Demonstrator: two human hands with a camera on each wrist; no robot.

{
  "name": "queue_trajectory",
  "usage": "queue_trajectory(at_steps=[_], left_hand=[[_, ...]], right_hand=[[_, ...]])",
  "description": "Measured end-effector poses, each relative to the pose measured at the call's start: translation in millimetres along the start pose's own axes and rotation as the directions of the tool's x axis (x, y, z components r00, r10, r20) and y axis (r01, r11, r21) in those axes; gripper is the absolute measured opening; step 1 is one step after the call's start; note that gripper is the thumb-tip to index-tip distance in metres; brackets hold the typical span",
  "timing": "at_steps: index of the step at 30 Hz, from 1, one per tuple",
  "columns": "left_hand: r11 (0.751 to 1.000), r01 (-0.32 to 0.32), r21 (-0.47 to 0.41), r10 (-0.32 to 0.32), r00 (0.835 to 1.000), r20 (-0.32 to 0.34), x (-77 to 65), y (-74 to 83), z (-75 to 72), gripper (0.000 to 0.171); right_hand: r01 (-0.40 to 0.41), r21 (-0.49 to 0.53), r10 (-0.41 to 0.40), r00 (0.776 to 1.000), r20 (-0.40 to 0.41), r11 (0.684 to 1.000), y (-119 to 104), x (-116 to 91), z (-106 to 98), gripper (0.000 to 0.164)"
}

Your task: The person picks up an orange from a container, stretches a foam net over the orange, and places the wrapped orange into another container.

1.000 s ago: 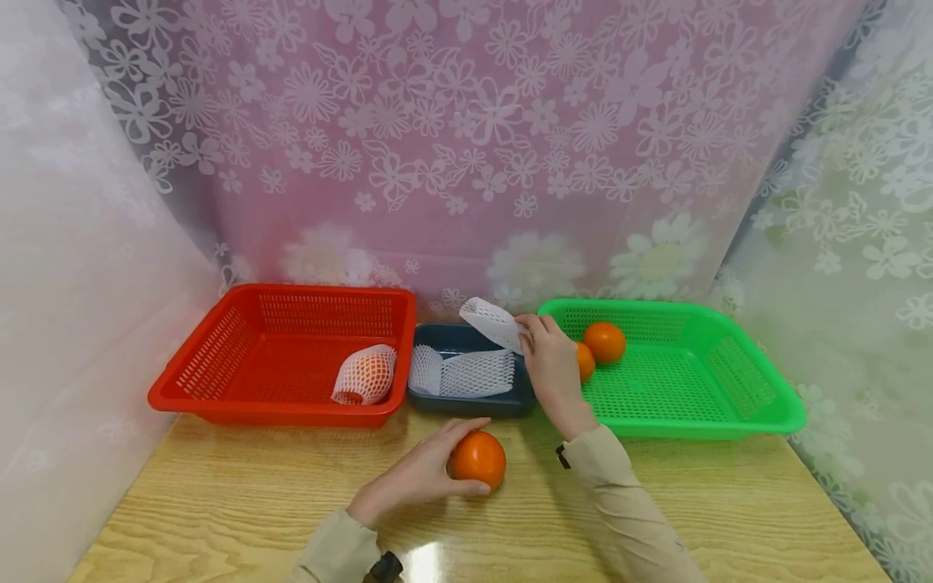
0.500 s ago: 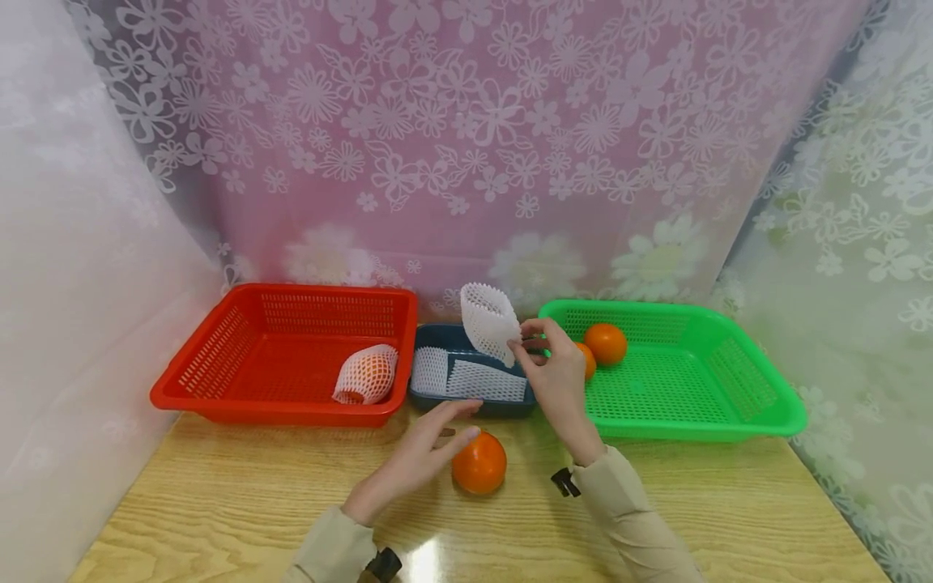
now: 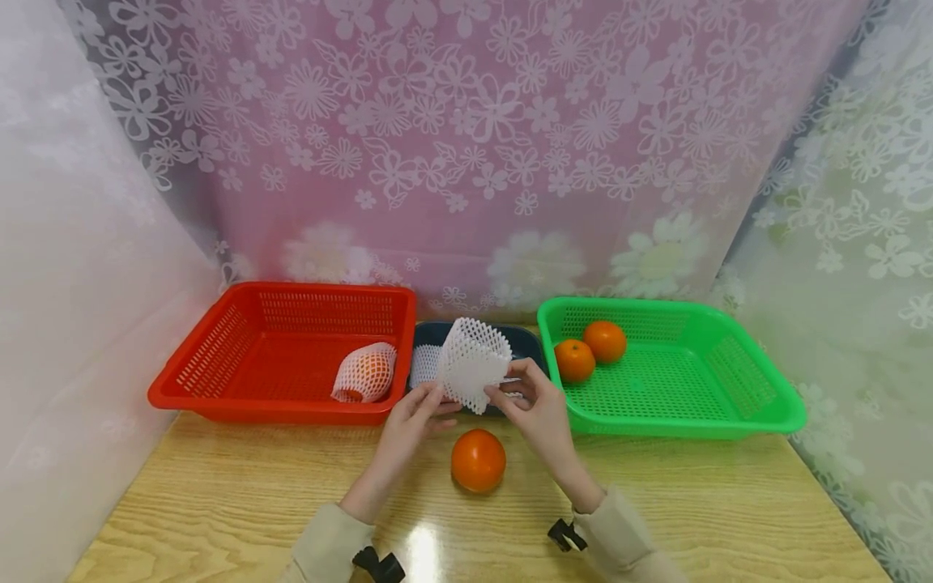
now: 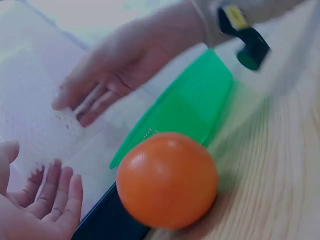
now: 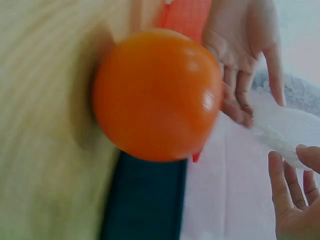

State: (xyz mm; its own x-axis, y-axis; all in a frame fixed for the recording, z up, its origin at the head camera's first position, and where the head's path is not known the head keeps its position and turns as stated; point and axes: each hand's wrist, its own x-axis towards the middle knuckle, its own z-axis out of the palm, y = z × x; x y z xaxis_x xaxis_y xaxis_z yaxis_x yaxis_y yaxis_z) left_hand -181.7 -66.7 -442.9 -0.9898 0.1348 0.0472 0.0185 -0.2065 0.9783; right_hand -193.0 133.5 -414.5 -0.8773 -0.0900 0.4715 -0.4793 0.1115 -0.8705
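A white foam fruit net is held up above the dark blue tray, its mouth spread toward the top. My left hand has its thumb and fingers on the net's lower left edge. On the right side, my right hand pinches the same net between thumb and fingers. Just below both hands an orange sits bare on the table, touched by neither; it also looms large in the left wrist view and the right wrist view. The dark blue tray holds more foam nets, partly hidden by the hands and the raised net.
To the left stands a red basket with one net-wrapped orange inside. On the right, a green basket holds two bare oranges. A patterned curtain hangs behind. Wooden table extends in front.
My left hand has let go of the orange and moved up to the foam net. My right hand has brought the net down and toward me, and it has spread wider. The orange stays put.
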Motion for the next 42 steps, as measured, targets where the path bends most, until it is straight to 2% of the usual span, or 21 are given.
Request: queue_trajectory(at_steps=[4, 9, 14, 16, 18, 20, 23, 26, 29, 32, 35, 38, 42], left_hand=[[0.993, 0.053, -0.105, -0.055, 0.998, -0.020, 0.4, -0.1, -0.5, 0.040], [0.973, 0.088, -0.215, -0.088, 0.996, 0.011, -0.8, 0.0, -1.8, 0.034], [0.933, 0.113, -0.341, -0.109, 0.994, 0.031, -1.6, 2.3, -1.2, 0.042], [0.915, 0.122, -0.384, -0.112, 0.992, 0.049, -2.0, 3.3, -0.3, 0.046], [0.899, 0.141, -0.415, -0.121, 0.990, 0.076, -3.1, 4.4, 1.1, 0.049], [0.882, 0.171, -0.439, -0.135, 0.985, 0.111, -4.4, 4.8, 3.3, 0.050], [0.896, 0.198, -0.397, -0.138, 0.975, 0.175, -6.8, 3.0, 6.9, 0.048], [0.930, 0.205, -0.304, -0.140, 0.965, 0.221, -8.5, 0.7, 10.8, 0.049], [0.951, 0.210, -0.225, -0.153, 0.957, 0.247, -9.6, -0.3, 13.7, 0.052], [0.954, 0.210, -0.213, -0.150, 0.952, 0.268, -10.3, -0.4, 15.3, 0.051], [0.956, 0.200, -0.215, -0.137, 0.951, 0.277, -10.5, -2.2, 15.3, 0.047], [0.959, 0.192, -0.211, -0.128, 0.950, 0.285, -10.4, -4.9, 14.3, 0.044], [0.956, 0.194, -0.220, -0.126, 0.949, 0.290, -10.3, -8.9, 12.9, 0.047]], right_hand=[[-0.042, -0.007, 0.042, 0.999, 0.026, 0.999, 4, -8, 3, 0.033], [-0.073, -0.007, 0.073, 0.994, 0.080, 0.997, 5, -16, 3, 0.043], [-0.017, 0.034, 0.012, 0.988, 0.156, 0.999, 6, -19, 0, 0.038], [-0.004, 0.036, -0.002, 0.988, 0.156, 0.999, 6, -19, 0, 0.031], [-0.019, 0.022, 0.016, 0.991, 0.134, 1.000, 5, -19, -1, 0.028], [-0.068, 0.026, 0.064, 0.991, 0.120, 0.997, 3, -19, -1, 0.030], [-0.138, -0.035, 0.141, 0.984, 0.111, 0.990, 3, -19, 0, 0.038], [-0.183, -0.078, 0.192, 0.972, 0.133, 0.980, 3, -22, 3, 0.045], [-0.205, -0.088, 0.217, 0.962, 0.166, 0.975, 3, -25, 6, 0.041], [-0.233, -0.094, 0.248, 0.947, 0.204, 0.968, 0, -27, 8, 0.036], [-0.274, -0.100, 0.288, 0.938, 0.191, 0.957, -2, -28, 9, 0.028], [-0.330, -0.060, 0.335, 0.932, 0.141, 0.942, -2, -29, 11, 0.019], [-0.392, 0.045, 0.389, 0.918, 0.075, 0.919, -1, -31, 12, 0.016]])
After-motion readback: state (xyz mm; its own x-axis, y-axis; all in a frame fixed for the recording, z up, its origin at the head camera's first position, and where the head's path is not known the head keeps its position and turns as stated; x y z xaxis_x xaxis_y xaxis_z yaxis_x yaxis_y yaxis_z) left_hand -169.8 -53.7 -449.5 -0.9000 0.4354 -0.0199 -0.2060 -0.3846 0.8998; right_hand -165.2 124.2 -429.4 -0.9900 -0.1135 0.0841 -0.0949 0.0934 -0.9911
